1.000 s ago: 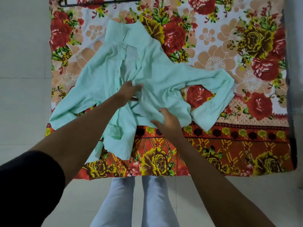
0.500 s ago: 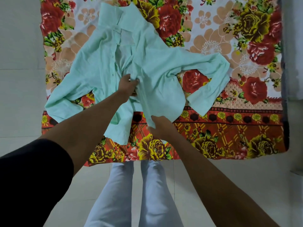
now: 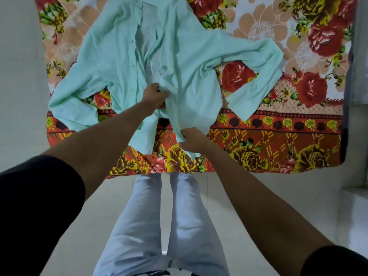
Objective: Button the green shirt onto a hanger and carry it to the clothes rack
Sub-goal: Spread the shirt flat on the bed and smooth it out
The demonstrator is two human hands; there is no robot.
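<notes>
The pale green shirt (image 3: 191, 62) lies open and face up on a floral cloth (image 3: 278, 136), collar at the top edge of the view, sleeves spread to both sides. My left hand (image 3: 155, 95) pinches the front placket about halfway down the shirt. My right hand (image 3: 191, 137) grips the bottom hem of the right front panel near the cloth's front border. The hanger is out of view.
The floral cloth covers a bed or low surface whose front edge (image 3: 179, 172) runs just beyond my legs (image 3: 159, 226). Pale tiled floor (image 3: 249, 206) lies beneath me. A grey wall or panel (image 3: 360, 56) stands at the right.
My view has tilted down, so the hanger at the top has left the frame. The right hand has slid down the right front panel to its hem. The left hand stays on the placket.
</notes>
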